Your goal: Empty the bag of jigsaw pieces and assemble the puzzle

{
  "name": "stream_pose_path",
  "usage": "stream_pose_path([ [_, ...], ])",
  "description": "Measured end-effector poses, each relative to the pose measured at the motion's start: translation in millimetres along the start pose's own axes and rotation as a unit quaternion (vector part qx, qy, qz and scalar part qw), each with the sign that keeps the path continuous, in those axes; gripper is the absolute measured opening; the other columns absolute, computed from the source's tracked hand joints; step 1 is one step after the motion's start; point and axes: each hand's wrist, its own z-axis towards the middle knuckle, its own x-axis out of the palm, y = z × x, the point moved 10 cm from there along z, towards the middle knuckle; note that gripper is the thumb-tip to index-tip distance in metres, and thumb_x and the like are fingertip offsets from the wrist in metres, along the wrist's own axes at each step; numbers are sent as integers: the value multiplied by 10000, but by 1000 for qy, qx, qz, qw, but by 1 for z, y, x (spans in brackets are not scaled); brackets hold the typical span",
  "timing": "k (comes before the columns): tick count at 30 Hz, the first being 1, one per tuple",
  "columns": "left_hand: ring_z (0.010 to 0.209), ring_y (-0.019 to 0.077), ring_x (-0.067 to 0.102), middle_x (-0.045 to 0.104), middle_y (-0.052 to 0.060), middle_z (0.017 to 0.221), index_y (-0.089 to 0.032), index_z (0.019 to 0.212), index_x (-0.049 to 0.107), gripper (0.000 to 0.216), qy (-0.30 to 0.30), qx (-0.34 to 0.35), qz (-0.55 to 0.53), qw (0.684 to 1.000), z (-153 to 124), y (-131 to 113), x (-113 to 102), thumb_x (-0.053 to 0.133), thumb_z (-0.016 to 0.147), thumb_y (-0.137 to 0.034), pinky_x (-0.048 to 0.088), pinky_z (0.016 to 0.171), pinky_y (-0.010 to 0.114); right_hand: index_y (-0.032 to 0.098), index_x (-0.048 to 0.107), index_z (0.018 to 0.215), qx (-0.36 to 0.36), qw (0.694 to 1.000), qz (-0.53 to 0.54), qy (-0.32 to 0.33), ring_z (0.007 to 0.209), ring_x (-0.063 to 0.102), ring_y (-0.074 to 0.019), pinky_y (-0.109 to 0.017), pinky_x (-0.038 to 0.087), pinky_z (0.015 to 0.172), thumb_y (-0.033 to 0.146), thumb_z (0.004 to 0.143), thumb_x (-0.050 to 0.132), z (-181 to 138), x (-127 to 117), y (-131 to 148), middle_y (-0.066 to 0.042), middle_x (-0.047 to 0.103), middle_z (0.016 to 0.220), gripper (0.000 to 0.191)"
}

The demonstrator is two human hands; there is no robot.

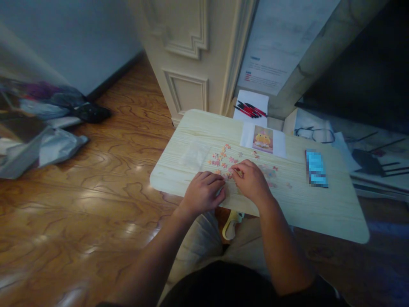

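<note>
At the near side of the pale surface (334, 217), taking the loose puzzle pieces (219, 158) as the clock's centre and 12 as straight away from the person, the right grip (251, 181) comes in from 4 o'clock, its thumb and forefinger pinched on a small pink piece (230, 170). That piece lies at the near side of the spread, just beside the left fingertips; it is too small and blurred to tell which way its tabs point or where its long axis runs. The left grip (204, 192) sits at 7 o'clock with fingers curled and knuckles up; whether it grasps anything I cannot tell. The loose pieces lie at mixed angles, some touching, with more trailing toward 3 o'clock past the right hand. A printed picture (263, 139) of a yellow figure lies near 2 o'clock, its top toward 12. The surface's own long axis runs from between 9 and 10 to between 3 and 4, with rounded corners. The near edge passes under the left wrist and the right forearm. A clear plastic bag (194, 154) takes up the space at 9 o'clock, between the pieces and the left edge. Room for moving is widest toward 4 o'clock, where woodgrain stretches to the near right corner, below a phone (316, 167) whose long axis runs from 11 to 5.
</note>
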Motion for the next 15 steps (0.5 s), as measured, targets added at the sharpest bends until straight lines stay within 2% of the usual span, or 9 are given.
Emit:
stream_pose_path([
  [5, 1035, 238, 664, 752, 65, 1170, -227, 1075, 740, 195, -7, -8, 10, 1000, 1, 8, -6, 605, 953, -297, 512, 861, 418, 236, 773, 1020, -23, 999, -7, 27, 1029, 641, -244, -385, 503, 957, 186, 940, 655, 7, 11, 13, -76, 702, 1028, 151],
  [15, 1041, 250, 671, 760, 66, 1161, -239, 1069, 769, 203, -9, -39, 19, 999, -14, 27, -11, 620, 948, -303, 516, 887, 442, 250, 786, 1001, -25, 999, 4, 44, 1037, 625, -260, -429, 498, 983, 190, 922, 686, -1, 16, 8, -74, 704, 1018, 141],
])
